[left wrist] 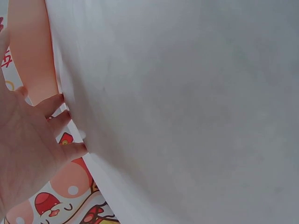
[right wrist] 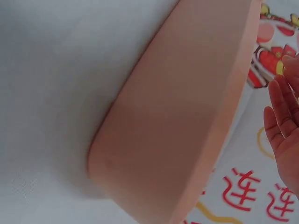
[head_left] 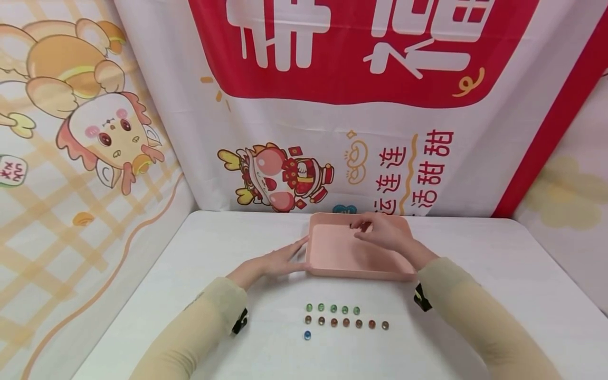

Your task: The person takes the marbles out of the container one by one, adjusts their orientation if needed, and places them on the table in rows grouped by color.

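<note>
A shallow pink tray (head_left: 332, 248) lies on the white table. My left hand (head_left: 281, 259) rests at its left side, fingers fairly straight, the fingertips by the tray wall. In the left wrist view that hand (left wrist: 28, 149) shows its palm and spread fingers. Over the tray's far part is my right hand (head_left: 380, 232), thumb and fingers bent toward each other. A tiny dark spot shows at its fingertips; whether it is pinched there I cannot tell. In the right wrist view the right hand (right wrist: 287, 126) appears beyond the tray wall (right wrist: 173, 107), its fingers partly cut off by the frame edge.
Nearer me lie small glass beads in rows: several green beads (head_left: 333, 309), several brownish-red beads (head_left: 346, 322) and one blue bead (head_left: 307, 335). A printed cloth (head_left: 285, 121) hangs behind the tray. A patterned wall (head_left: 95, 227) borders the table's left side.
</note>
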Tool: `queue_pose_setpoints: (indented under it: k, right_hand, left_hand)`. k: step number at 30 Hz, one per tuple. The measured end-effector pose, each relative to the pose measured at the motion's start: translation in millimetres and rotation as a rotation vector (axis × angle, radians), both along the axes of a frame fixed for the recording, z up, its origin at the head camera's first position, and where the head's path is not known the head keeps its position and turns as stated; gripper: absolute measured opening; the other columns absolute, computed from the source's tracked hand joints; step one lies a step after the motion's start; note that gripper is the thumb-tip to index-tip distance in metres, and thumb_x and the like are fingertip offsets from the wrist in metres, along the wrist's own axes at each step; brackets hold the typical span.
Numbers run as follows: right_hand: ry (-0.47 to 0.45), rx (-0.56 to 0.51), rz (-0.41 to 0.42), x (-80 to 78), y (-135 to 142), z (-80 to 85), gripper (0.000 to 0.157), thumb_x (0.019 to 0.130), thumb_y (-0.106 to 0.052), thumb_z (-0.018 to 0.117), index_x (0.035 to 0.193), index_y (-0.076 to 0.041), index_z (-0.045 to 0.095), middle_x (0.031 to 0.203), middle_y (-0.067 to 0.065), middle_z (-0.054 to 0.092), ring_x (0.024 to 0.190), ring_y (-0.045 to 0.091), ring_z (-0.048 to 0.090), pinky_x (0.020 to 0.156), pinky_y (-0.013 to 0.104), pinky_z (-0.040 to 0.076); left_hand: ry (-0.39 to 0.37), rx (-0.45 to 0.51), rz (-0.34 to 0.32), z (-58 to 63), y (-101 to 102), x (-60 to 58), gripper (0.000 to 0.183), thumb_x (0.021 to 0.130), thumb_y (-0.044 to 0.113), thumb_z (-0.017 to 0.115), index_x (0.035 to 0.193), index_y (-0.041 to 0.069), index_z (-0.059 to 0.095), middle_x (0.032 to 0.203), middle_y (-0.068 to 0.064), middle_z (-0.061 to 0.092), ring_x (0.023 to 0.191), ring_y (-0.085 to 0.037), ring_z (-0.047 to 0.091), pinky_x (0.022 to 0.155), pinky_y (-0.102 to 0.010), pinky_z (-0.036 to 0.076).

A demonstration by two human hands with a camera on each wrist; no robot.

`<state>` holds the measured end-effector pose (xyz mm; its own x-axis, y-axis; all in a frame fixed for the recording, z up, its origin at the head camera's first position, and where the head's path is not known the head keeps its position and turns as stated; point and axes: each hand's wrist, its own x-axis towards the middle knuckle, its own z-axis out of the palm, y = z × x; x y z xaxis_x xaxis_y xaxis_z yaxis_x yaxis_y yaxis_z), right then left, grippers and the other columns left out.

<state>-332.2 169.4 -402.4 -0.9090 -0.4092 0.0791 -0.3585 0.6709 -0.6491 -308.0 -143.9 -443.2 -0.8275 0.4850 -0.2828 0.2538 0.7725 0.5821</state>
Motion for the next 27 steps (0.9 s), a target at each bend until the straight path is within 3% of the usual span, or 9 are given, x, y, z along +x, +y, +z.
queue_pose_setpoints:
  k: [7,12,18,27]
  right_hand:
    - [-0.008,0.030,-0.105,-16.4,8,-17.0,0.031,0.089,-0.020,0.072,0.117,-0.008,0.067,0.112,0.012,0.064,0.101,0.026,0.055,0.090,0.044,0.047]
    - [-0.103,0.014,-0.152,-19.3,10,-28.2,0.038,0.091,-0.027,0.069,0.127,-0.017,0.063,0.126,0.009,0.058,0.112,0.026,0.050,0.098,0.049,0.040]
    - [-0.163,-0.045,-0.146,-22.0,9,-38.1,0.050,0.089,-0.014,0.071,0.137,-0.017,0.055,0.139,0.007,0.051,0.130,0.029,0.042,0.109,0.051,0.032]
    - [-0.091,-0.020,-0.113,-30.2,9,-51.5,0.053,0.087,-0.007,0.072,0.136,-0.012,0.055,0.135,0.007,0.053,0.120,0.024,0.047,0.108,0.045,0.036]
  left_hand:
    - [-0.002,0.009,0.005,-1.1,0,0.7,0.087,0.088,0.067,0.053,0.156,0.038,0.007,0.161,-0.001,0.015,0.146,-0.025,0.014,0.114,-0.055,0.017]
    - [0.003,0.011,0.000,0.2,0,2.8,0.088,0.088,0.066,0.054,0.156,0.037,0.008,0.161,-0.001,0.015,0.146,-0.026,0.015,0.114,-0.055,0.017]
    - [0.011,0.015,-0.002,1.0,0,2.4,0.088,0.088,0.067,0.054,0.157,0.035,0.008,0.161,-0.003,0.015,0.146,-0.027,0.015,0.114,-0.056,0.017]
    - [0.017,0.009,-0.014,-5.4,-1,-2.6,0.091,0.086,0.070,0.053,0.157,0.036,0.006,0.161,-0.004,0.014,0.146,-0.029,0.013,0.113,-0.060,0.014]
